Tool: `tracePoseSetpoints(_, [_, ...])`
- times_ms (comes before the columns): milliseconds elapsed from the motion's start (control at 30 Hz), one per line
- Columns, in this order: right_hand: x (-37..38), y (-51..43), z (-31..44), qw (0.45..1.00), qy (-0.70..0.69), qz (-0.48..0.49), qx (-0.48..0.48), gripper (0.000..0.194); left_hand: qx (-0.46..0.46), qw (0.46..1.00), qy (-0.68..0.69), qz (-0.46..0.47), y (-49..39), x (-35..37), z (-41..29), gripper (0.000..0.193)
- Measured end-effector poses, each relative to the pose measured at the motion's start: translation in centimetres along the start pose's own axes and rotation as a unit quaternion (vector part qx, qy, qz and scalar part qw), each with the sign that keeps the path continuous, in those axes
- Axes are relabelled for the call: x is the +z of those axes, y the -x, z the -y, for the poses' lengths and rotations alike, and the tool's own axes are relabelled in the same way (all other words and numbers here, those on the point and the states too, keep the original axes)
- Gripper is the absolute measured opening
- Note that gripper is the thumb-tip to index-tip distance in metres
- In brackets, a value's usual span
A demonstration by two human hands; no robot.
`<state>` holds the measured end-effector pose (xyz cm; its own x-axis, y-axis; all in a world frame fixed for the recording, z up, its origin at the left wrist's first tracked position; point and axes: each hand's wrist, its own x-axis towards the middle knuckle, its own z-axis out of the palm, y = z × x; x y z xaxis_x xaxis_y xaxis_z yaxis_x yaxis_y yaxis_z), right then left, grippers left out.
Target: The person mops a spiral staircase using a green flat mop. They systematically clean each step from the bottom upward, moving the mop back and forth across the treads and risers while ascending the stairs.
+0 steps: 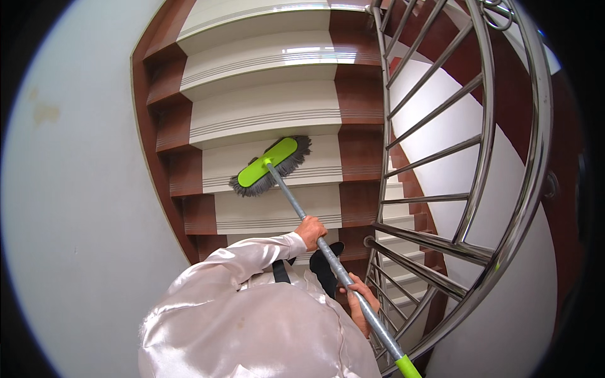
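A dust mop with a lime-green head (257, 172) and a grey fringe lies slantwise on a stair tread (312, 151), its lower end reaching the step's front edge. From the head a grey metal handle (290, 196) runs down and to the right, ending in a lime-green grip (406, 367) at the picture's bottom. My left hand (312, 232) is closed around the middle of this handle. Farther down, my right hand (361, 302) grasps the same handle near the railing, its fingers partly hidden behind the pole.
Cream steps with reddish-brown ends (361, 151) rise ahead. Along the right runs a stainless-steel railing (543, 141) with slanting bars, and beyond it another flight (399, 264). A pale wall (94, 189) borders the left. One black shoe (336, 248) shows below my hands.
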<state>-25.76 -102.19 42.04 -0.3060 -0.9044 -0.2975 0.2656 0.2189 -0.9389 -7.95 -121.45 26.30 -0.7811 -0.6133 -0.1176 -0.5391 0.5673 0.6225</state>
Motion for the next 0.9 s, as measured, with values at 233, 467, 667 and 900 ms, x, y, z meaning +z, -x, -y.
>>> tracePoseSetpoints(233, [-2.3,2.9,2.8,0.974,-0.03,-0.225,0.007,0.012,0.063,0.998,0.005,0.009,-4.9,4.0,-5.2,0.016])
tracePoseSetpoints(467, [-3.5,4.7,4.0,0.94,0.043,-0.334,-0.047,0.013,0.166,0.986,0.007,0.026,-11.0,7.0,-10.7,0.017])
tracePoseSetpoints(667, [-1.7,7.5,0.1,0.959,0.013,-0.283,0.009,0.019,0.147,0.985,-0.034,0.089,-6.3,6.4,-7.6,0.021])
tracePoseSetpoints(900, [-0.1,6.6,-4.4,0.959,-0.113,-0.261,0.007,0.019,0.106,0.975,-0.087,0.176,-4.6,4.8,-3.6,0.019])
